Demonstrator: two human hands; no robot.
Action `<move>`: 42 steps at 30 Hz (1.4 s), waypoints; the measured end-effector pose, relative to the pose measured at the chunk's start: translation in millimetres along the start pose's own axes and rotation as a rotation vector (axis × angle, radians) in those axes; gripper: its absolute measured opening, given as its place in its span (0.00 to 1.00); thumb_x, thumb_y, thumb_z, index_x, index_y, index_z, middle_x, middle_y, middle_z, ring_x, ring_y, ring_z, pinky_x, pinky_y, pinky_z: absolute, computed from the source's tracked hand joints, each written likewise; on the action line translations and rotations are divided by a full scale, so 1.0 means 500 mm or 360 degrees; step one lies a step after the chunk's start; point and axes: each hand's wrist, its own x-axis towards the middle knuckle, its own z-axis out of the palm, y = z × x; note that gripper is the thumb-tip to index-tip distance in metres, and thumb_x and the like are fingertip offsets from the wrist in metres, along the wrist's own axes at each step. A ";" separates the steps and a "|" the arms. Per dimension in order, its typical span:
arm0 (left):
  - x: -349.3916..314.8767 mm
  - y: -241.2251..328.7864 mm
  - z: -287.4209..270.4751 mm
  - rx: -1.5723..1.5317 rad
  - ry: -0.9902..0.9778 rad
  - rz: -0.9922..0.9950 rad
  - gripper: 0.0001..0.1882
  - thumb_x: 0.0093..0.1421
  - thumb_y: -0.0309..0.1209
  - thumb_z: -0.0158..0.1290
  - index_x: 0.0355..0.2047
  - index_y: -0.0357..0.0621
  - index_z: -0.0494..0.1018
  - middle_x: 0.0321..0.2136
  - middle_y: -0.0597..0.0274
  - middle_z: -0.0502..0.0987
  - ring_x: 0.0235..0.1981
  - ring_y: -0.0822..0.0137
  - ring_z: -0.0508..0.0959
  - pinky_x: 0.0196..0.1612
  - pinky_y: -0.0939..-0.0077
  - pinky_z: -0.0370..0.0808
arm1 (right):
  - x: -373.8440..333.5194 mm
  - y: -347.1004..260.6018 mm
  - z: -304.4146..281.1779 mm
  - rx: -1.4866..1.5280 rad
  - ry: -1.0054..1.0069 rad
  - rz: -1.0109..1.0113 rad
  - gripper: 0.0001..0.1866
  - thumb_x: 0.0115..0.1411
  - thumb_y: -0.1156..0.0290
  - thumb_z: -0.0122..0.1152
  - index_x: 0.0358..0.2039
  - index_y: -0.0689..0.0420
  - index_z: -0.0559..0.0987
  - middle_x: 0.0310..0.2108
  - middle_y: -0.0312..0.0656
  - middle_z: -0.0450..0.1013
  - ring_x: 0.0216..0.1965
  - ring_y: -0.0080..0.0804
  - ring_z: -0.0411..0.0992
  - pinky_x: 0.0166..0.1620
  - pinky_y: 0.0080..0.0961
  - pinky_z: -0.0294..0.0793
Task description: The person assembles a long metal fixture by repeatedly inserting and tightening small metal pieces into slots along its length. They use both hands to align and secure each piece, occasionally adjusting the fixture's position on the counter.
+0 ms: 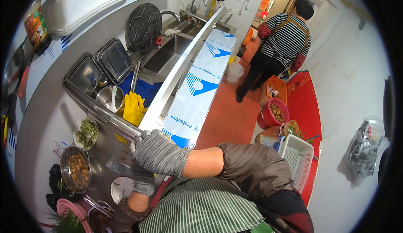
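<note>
A long metal shelf with blue-and-white protective film runs away from me along the sink side. A shiny steel tube meets its near end. My right hand, in a grey knit glove, is closed around the corner where tube and shelf meet. Lower down, partly behind my right arm, is my left hand, also in a grey glove. It is beside a small white plate on the steel counter; its fingers are mostly hidden.
On the counter are a bowl of brown food, a plate of chopped greens and yellow rubber gloves. Beyond lies a steel sink. A co-worker stands on the red floor, near a pink bucket and white basket.
</note>
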 end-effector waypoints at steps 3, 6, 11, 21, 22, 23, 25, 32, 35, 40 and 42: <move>-0.012 0.048 0.053 -0.1149 -0.0127 -0.0252 0.21 0.61 0.39 0.48 0.50 0.41 0.63 0.49 0.57 0.68 0.45 0.62 0.73 0.49 0.63 0.70 | 0.012 -0.055 -0.013 -0.0075 -0.0283 0.0656 0.18 0.54 0.66 0.51 0.43 0.62 0.72 0.36 0.44 0.74 0.41 0.41 0.73 0.41 0.38 0.74; 0.008 0.093 0.070 -0.2126 -0.0138 -0.0583 0.20 0.64 0.39 0.46 0.52 0.42 0.62 0.50 0.58 0.68 0.45 0.64 0.73 0.48 0.63 0.72 | 0.010 -0.060 -0.013 -0.0158 -0.0246 0.0567 0.16 0.53 0.67 0.52 0.40 0.61 0.73 0.33 0.44 0.73 0.37 0.41 0.73 0.39 0.38 0.74; 0.038 0.091 0.087 -0.2417 0.0226 -0.0813 0.19 0.64 0.37 0.45 0.52 0.41 0.61 0.45 0.56 0.69 0.42 0.66 0.73 0.45 0.68 0.73 | 0.007 -0.033 0.009 -0.0123 -0.0182 0.0323 0.13 0.51 0.67 0.53 0.35 0.60 0.75 0.28 0.43 0.73 0.31 0.40 0.72 0.35 0.38 0.73; 0.028 -0.070 0.135 -0.2038 -0.0044 -0.0805 0.22 0.64 0.42 0.42 0.52 0.40 0.62 0.45 0.57 0.69 0.45 0.65 0.71 0.47 0.70 0.72 | 0.015 -0.037 0.038 -0.0131 -0.0042 0.0454 0.08 0.48 0.69 0.55 0.25 0.59 0.79 0.17 0.42 0.71 0.20 0.39 0.71 0.27 0.38 0.71; 0.022 -0.076 0.136 -0.2026 -0.0050 -0.0828 0.23 0.64 0.43 0.42 0.52 0.40 0.62 0.45 0.57 0.69 0.45 0.65 0.71 0.47 0.70 0.72 | 0.020 -0.040 0.042 -0.0294 -0.0015 0.0456 0.08 0.47 0.69 0.56 0.24 0.58 0.79 0.16 0.42 0.71 0.19 0.39 0.71 0.26 0.38 0.71; 0.020 -0.081 0.135 -0.2021 -0.0058 -0.0858 0.23 0.64 0.44 0.42 0.52 0.40 0.62 0.46 0.57 0.69 0.45 0.65 0.71 0.48 0.70 0.72 | 0.023 -0.044 0.046 -0.0192 0.0046 0.0564 0.08 0.47 0.69 0.56 0.23 0.58 0.79 0.15 0.42 0.71 0.18 0.39 0.70 0.25 0.38 0.71; 0.017 -0.087 0.130 -0.2003 -0.0061 -0.0898 0.24 0.64 0.45 0.41 0.53 0.40 0.62 0.46 0.57 0.69 0.46 0.65 0.71 0.48 0.70 0.72 | 0.024 -0.048 0.052 -0.0007 -0.0009 0.0624 0.08 0.47 0.69 0.56 0.22 0.58 0.80 0.14 0.42 0.71 0.16 0.38 0.70 0.24 0.38 0.71; 0.042 -0.082 0.030 -0.1882 -0.0030 -0.1005 0.28 0.64 0.51 0.40 0.54 0.41 0.62 0.48 0.57 0.68 0.49 0.64 0.70 0.51 0.70 0.71 | 0.018 -0.046 0.053 0.0425 0.0084 0.0668 0.10 0.53 0.65 0.52 0.24 0.57 0.78 0.17 0.49 0.72 0.19 0.44 0.72 0.24 0.40 0.71; 0.042 -0.035 -0.029 -0.1698 -0.0038 -0.1038 0.30 0.64 0.54 0.39 0.54 0.41 0.62 0.49 0.57 0.68 0.50 0.64 0.69 0.51 0.70 0.70 | 0.008 -0.033 0.045 0.0641 -0.0028 0.0615 0.16 0.62 0.59 0.47 0.25 0.55 0.77 0.19 0.46 0.73 0.22 0.44 0.74 0.26 0.38 0.72; 0.026 0.048 -0.111 -0.1032 -0.0404 -0.0602 0.33 0.63 0.57 0.40 0.55 0.40 0.64 0.46 0.57 0.71 0.47 0.65 0.71 0.52 0.72 0.68 | -0.003 -0.017 0.041 0.0749 -0.0084 0.0498 0.12 0.61 0.60 0.49 0.31 0.54 0.77 0.21 0.46 0.73 0.23 0.44 0.74 0.28 0.37 0.74; 0.035 0.058 -0.133 -0.0436 -0.0401 -0.0125 0.31 0.63 0.54 0.42 0.55 0.40 0.64 0.45 0.57 0.71 0.43 0.67 0.72 0.48 0.74 0.70 | -0.009 -0.011 0.045 0.0738 -0.0025 0.0366 0.11 0.60 0.61 0.51 0.33 0.54 0.76 0.21 0.46 0.73 0.23 0.45 0.74 0.28 0.37 0.74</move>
